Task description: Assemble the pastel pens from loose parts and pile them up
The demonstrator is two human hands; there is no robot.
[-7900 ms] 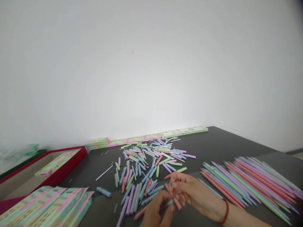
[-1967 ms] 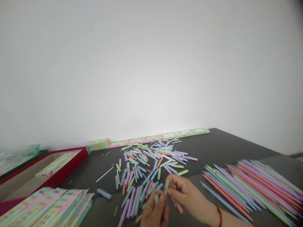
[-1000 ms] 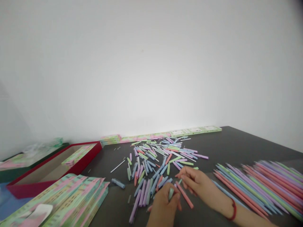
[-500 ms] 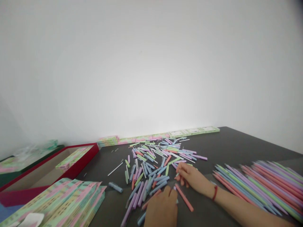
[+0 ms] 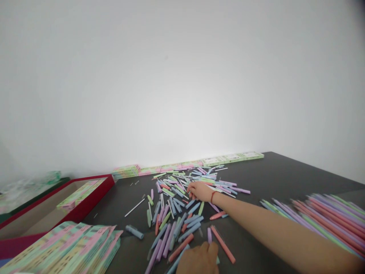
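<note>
The pen parts (image 5: 194, 227) look like hollow plastic: likely light, stiff, smooth enough to slip and round enough to roll. A fingertip pinch at mid-length should suit the barrels; the white rods (image 5: 135, 207) seem thinner and may flex, so a gentle hold near the middle fits them. The parts lie scattered over the bench (image 5: 251, 258), between and beyond the hands. The right hand (image 5: 199, 191) reaches into the pile, fingers bent downward; whether it pinches anything cannot be told. The left hand (image 5: 198, 260) is low and curled, a purple piece (image 5: 209, 235) at its fingertips, its grip hidden; a coral barrel (image 5: 222, 244) lies just to its right.
</note>
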